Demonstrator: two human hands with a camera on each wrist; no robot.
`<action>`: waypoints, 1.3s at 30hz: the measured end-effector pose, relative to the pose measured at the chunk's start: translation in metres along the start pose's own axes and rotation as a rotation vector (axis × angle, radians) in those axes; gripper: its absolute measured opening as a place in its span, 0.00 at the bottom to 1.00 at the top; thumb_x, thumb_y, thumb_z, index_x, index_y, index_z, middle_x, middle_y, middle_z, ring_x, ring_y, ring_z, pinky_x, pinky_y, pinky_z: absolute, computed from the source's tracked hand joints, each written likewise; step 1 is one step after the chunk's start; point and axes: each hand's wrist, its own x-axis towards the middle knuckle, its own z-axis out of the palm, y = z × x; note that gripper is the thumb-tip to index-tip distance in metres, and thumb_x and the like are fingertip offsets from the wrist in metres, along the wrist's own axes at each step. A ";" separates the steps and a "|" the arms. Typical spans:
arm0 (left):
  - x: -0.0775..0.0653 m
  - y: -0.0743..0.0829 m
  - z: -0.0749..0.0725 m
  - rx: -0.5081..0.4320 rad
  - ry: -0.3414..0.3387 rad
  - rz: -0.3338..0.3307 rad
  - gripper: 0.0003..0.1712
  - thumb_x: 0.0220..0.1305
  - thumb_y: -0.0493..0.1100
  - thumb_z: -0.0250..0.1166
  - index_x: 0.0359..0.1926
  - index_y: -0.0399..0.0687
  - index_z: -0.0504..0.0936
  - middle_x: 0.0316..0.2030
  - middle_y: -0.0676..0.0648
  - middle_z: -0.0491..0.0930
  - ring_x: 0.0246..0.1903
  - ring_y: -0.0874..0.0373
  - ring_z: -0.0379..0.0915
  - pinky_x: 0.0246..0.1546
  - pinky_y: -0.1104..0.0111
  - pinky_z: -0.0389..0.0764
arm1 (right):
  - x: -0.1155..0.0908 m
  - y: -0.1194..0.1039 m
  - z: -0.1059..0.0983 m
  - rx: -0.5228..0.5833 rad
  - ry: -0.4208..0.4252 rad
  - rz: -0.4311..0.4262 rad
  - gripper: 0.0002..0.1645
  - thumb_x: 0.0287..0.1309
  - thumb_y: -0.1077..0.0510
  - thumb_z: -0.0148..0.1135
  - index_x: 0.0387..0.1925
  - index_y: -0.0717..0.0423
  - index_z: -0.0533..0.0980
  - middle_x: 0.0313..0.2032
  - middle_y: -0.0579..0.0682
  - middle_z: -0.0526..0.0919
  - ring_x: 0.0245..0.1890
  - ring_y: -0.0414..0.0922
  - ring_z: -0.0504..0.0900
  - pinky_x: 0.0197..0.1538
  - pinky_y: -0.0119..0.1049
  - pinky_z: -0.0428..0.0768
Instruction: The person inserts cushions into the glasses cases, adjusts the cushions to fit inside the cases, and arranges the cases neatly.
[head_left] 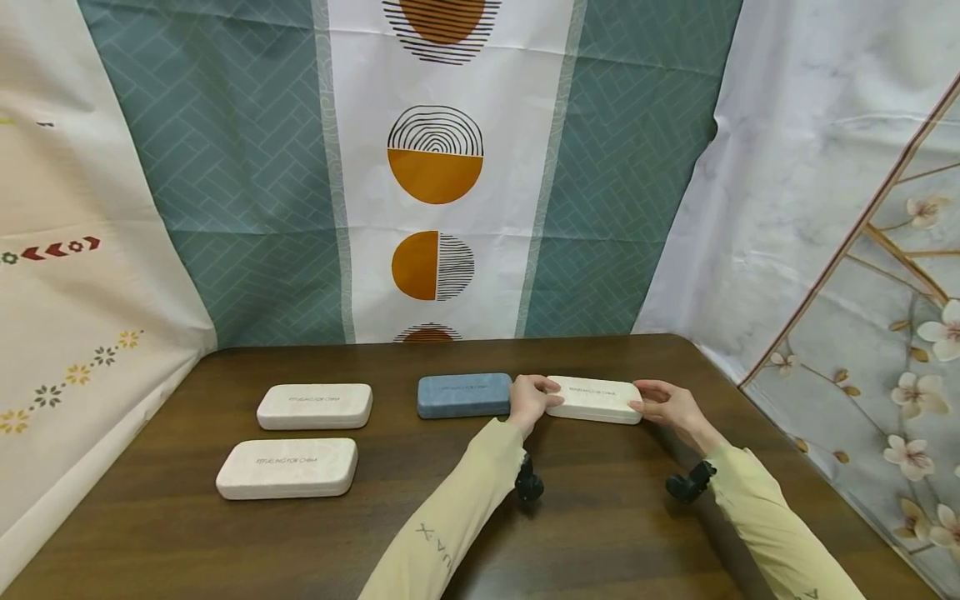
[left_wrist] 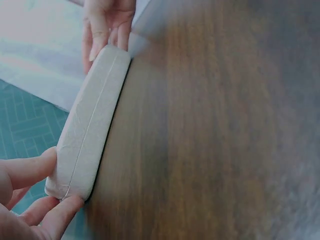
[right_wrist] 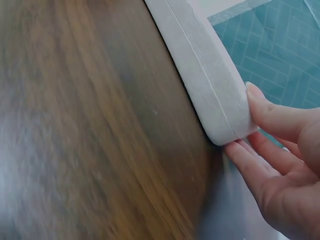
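Observation:
At the right of the head view a white hard case point(head_left: 596, 398), shaped like a glasses case with small dark lettering on its lid, lies at a slight angle. My left hand point(head_left: 528, 403) pinches its left end, and the right hand point(head_left: 672, 411) has the other end between thumb and fingers. A thin seam runs along the side of the case point(left_wrist: 92, 125) in the left wrist view. In the right wrist view the thumb point(right_wrist: 280, 117) presses the top edge while fingers touch the end face. Whether the case is slightly raised off the table, I cannot tell.
A blue case point(head_left: 463, 395) lies just left of my left hand. Two more white cases, a rear one point(head_left: 315, 407) and a front one point(head_left: 288, 468), lie on the left of the brown wooden table point(head_left: 420, 533). Patterned cloth point(head_left: 247, 167) hangs behind the table.

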 end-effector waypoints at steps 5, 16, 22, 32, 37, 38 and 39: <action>-0.004 0.003 -0.001 0.022 -0.030 -0.025 0.09 0.39 0.28 0.73 0.26 0.37 0.84 0.29 0.49 0.78 0.30 0.57 0.69 0.23 0.72 0.72 | -0.004 -0.004 -0.006 -0.125 -0.063 0.002 0.37 0.52 0.62 0.64 0.59 0.74 0.59 0.56 0.72 0.63 0.49 0.51 0.71 0.42 0.37 0.75; -0.012 0.009 -0.006 0.070 -0.136 -0.060 0.13 0.35 0.28 0.75 0.25 0.36 0.81 0.19 0.50 0.72 0.14 0.61 0.62 0.12 0.73 0.68 | -0.007 -0.007 -0.013 -0.083 -0.149 0.044 0.36 0.47 0.66 0.67 0.55 0.79 0.61 0.48 0.67 0.72 0.40 0.42 0.76 0.40 0.38 0.76; -0.017 0.010 -0.011 0.076 -0.201 -0.054 0.15 0.35 0.29 0.75 0.28 0.35 0.79 0.22 0.48 0.71 0.16 0.59 0.65 0.17 0.66 0.75 | -0.009 -0.005 -0.016 -0.097 -0.198 0.042 0.34 0.47 0.66 0.67 0.53 0.78 0.62 0.44 0.62 0.76 0.37 0.42 0.77 0.38 0.37 0.77; -0.026 0.010 -0.021 0.136 -0.269 -0.037 0.32 0.38 0.31 0.75 0.46 0.32 0.69 0.32 0.44 0.65 0.26 0.54 0.67 0.20 0.66 0.77 | -0.012 -0.008 -0.015 -0.120 -0.275 0.045 0.35 0.47 0.66 0.67 0.53 0.79 0.60 0.44 0.60 0.74 0.40 0.45 0.75 0.38 0.37 0.77; -0.029 0.008 -0.024 0.173 -0.296 -0.021 0.30 0.40 0.35 0.75 0.45 0.31 0.71 0.34 0.45 0.65 0.29 0.55 0.66 0.22 0.69 0.76 | -0.012 -0.011 -0.014 -0.233 -0.285 0.007 0.35 0.47 0.63 0.68 0.53 0.77 0.63 0.47 0.64 0.73 0.43 0.50 0.74 0.40 0.36 0.75; -0.030 0.008 -0.025 0.178 -0.296 -0.012 0.30 0.40 0.36 0.75 0.44 0.31 0.71 0.33 0.45 0.66 0.28 0.56 0.66 0.22 0.69 0.76 | -0.012 -0.011 -0.014 -0.243 -0.287 -0.001 0.35 0.47 0.63 0.68 0.53 0.76 0.64 0.47 0.65 0.73 0.44 0.50 0.74 0.40 0.36 0.75; -0.031 0.007 -0.026 0.178 -0.298 -0.010 0.29 0.39 0.36 0.76 0.43 0.32 0.71 0.32 0.46 0.67 0.27 0.56 0.66 0.21 0.70 0.75 | -0.012 -0.011 -0.013 -0.251 -0.287 -0.007 0.34 0.46 0.63 0.69 0.53 0.76 0.65 0.47 0.64 0.73 0.44 0.51 0.74 0.40 0.36 0.74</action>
